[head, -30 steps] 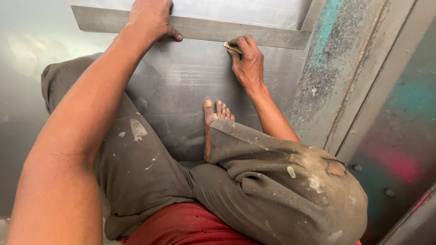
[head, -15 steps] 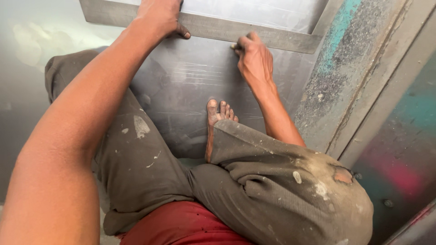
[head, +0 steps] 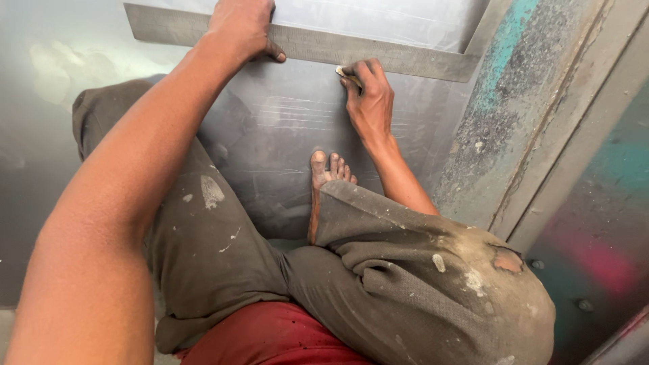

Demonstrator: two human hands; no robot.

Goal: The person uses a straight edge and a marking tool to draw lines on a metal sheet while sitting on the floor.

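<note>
At far left, the grey metal sheet lies flat under the seated person. The left hand presses palm-down on the long grey straightedge, fingers spread flat over it, its grip pinning rather than wrapping it. The straightedge lies across the sheet near the top. Further right, the right hand has its grip clamped on a small pale marker, whose tip touches the straightedge's lower edge. Below, a bare foot rests on the sheet. At right stands a paint-stained metal frame.
</note>
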